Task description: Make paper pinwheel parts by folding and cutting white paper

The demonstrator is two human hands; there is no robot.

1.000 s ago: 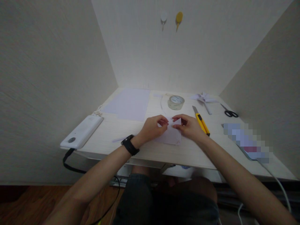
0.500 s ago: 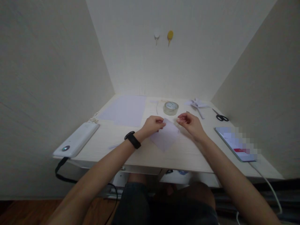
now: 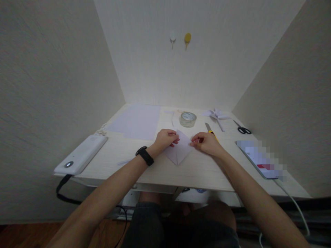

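Between my hands, a small square of white paper (image 3: 184, 146) is turned cornerwise, with crease or cut lines running in from its near corner. My left hand (image 3: 167, 138), with a black watch on the wrist, pinches the paper's left side near the far corner. At the right corner, my right hand (image 3: 204, 143) has its thumb and forefinger closed on the paper's edge. A yellow box cutter (image 3: 210, 129) with its blade out lies just beyond my right hand, which partly hides it. Behind the paper stands a roll of clear tape (image 3: 188, 119).
White paper sheets (image 3: 142, 120) lie at the back left, a paper pinwheel (image 3: 217, 115) at the back right. Black-handled scissors (image 3: 243, 130) and a phone (image 3: 258, 160) with a cable are at the right. A white power bank (image 3: 81, 154) sits on the left edge.
My right hand has come down and left onto the paper's right corner, uncovering the box cutter. The paper now shows its lines more clearly; my left hand keeps its pinch.
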